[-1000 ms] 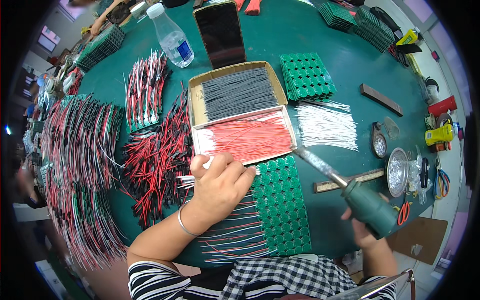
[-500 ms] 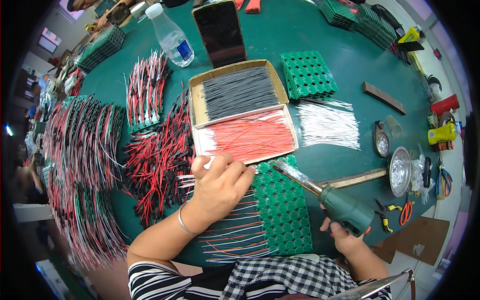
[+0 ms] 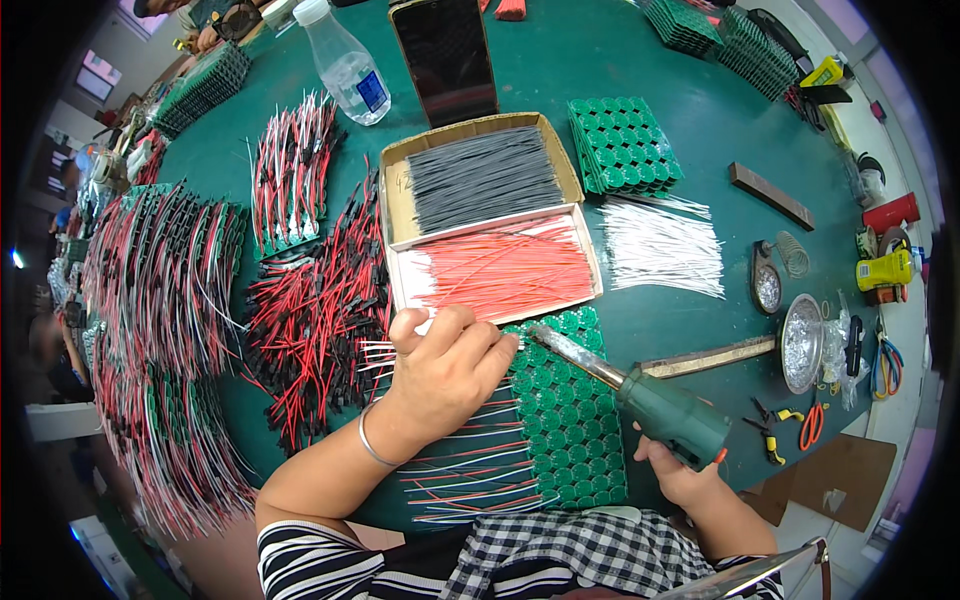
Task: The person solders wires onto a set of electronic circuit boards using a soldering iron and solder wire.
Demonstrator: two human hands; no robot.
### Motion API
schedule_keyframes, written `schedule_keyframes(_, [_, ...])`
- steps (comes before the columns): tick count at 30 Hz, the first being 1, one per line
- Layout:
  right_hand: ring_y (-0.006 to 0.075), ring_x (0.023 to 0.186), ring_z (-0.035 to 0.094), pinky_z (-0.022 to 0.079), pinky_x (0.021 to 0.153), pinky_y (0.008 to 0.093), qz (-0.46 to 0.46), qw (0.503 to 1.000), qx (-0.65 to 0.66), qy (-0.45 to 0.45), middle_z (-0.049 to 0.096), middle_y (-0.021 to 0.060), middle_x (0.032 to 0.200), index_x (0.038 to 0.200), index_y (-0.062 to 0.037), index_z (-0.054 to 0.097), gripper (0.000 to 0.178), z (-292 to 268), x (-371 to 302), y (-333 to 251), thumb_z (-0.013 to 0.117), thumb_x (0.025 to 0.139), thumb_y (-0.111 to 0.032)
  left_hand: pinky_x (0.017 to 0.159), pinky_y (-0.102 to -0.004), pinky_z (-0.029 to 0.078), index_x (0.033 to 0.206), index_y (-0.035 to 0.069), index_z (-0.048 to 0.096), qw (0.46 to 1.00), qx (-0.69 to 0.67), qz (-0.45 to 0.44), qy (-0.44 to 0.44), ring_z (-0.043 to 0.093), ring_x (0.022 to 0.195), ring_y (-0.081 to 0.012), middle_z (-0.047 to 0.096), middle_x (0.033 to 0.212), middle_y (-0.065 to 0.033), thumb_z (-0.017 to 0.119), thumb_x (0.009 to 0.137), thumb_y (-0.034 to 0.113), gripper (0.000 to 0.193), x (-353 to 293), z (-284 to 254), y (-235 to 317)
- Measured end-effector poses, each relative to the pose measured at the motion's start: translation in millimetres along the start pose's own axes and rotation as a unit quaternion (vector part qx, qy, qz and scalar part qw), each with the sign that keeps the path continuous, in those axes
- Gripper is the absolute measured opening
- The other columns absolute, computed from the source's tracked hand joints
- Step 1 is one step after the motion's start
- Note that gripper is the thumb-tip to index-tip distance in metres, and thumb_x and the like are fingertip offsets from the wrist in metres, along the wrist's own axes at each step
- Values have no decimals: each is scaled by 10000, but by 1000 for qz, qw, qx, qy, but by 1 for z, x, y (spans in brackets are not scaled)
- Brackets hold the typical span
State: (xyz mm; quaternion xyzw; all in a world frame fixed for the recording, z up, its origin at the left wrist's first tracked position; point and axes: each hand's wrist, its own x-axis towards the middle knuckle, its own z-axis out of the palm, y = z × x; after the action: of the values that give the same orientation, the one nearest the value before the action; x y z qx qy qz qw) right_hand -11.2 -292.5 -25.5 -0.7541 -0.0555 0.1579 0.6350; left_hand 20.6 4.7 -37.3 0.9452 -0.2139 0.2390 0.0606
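Note:
My right hand (image 3: pixel 680 470) grips a dark green soldering gun (image 3: pixel 675 415) from below. Its metal tip reaches the upper left edge of a green circuit board panel (image 3: pixel 570 430) made of many round boards. Beside that tip, my left hand (image 3: pixel 445 375) is closed in a pinch on a thin wire at the panel's edge; most of the wire is hidden by the fingers. Red, white and dark wires (image 3: pixel 465 465) stick out leftward from the panel below my left hand. An open box (image 3: pixel 400 180) just beyond holds black wires (image 3: pixel 485 180) and red wires (image 3: pixel 510 268).
Bundles of wired boards (image 3: pixel 165 300) and a red-black wire pile (image 3: pixel 315 320) lie left. White wires (image 3: pixel 665 248), stacked panels (image 3: pixel 625 145), a metal dish (image 3: pixel 800 343) and cutters (image 3: pixel 770 430) are right. A bottle (image 3: pixel 350 75) and phone (image 3: pixel 445 60) stand behind the box.
The soldering gun has moved left and slightly down at its body, bringing its tip closer to my left fingertips. My left hand has barely shifted.

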Motion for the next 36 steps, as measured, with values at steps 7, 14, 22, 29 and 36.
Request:
schedule_keyframes(7, [241,998,670,464,940,361,-25,996,-76,-35,700,94,1068,1090,-57,677,279,1,4,0,693,817,-109,871,-424,244,865,195,708,1000,-1,-1,-9,543,835,-111,598,809,86,626,758,180,136,-2,0,0])
schedule_keyframes(14, [278,1022,637,469,935,387,-39,993,-112,-15,680,105,1084,1082,-40,671,288,1,0,4,702,811,-130,873,-426,244,869,194,708,1000,-4,-1,-11,543,842,-113,598,816,84,630,759,181,136,-1,2,0])
schedule_keyframes(22, [188,649,620,520,579,304,-132,986,-97,-40,607,158,1142,1289,16,490,442,-4,-5,14,623,926,-199,860,-425,250,867,192,706,1000,4,2,-6,542,848,-120,598,818,81,636,756,188,132,-2,2,1])
schedule_keyframes(29, [185,657,623,512,581,300,-95,995,-29,-9,609,155,1181,1315,14,476,457,-1,-16,15,608,937,-206,851,-422,251,865,196,704,1000,4,0,-4,539,851,-118,595,814,86,634,752,189,133,-2,0,2])
schedule_keyframes(36, [172,635,621,509,580,294,-96,991,-82,-45,632,151,1114,1275,24,508,433,-8,-24,17,621,932,-215,831,-410,261,881,195,705,999,-6,24,-21,538,854,-114,596,817,91,630,747,195,154,-8,-9,10])
